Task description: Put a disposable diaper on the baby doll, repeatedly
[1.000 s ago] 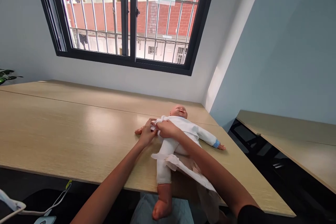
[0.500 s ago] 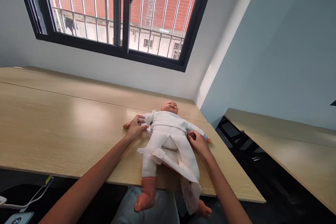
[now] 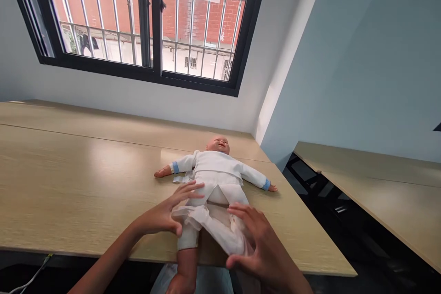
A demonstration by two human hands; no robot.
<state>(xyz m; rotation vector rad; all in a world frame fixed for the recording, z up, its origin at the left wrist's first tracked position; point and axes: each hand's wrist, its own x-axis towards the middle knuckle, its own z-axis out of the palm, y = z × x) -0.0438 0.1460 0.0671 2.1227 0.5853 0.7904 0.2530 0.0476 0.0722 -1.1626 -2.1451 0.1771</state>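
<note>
My left hand (image 3: 161, 216) had come down from the doll's shoulder to its hip. It lay slack and unclenched, fingers spread across the bunched edge of the white cloth (image 3: 206, 223) and thumb curled beneath, gripping nothing that I could see. The doll (image 3: 215, 167) lay on its back on the table (image 3: 69, 179), head just beyond both hands, legs running back between my wrists and over the near edge. Both sleeves now lay flat with their blue cuffs showing, so I judged the top finished with and the work moved to the legs. My right hand (image 3: 262, 248) had left the far sleeve and was splayed wide over the cloth on the nearer leg.
</note>
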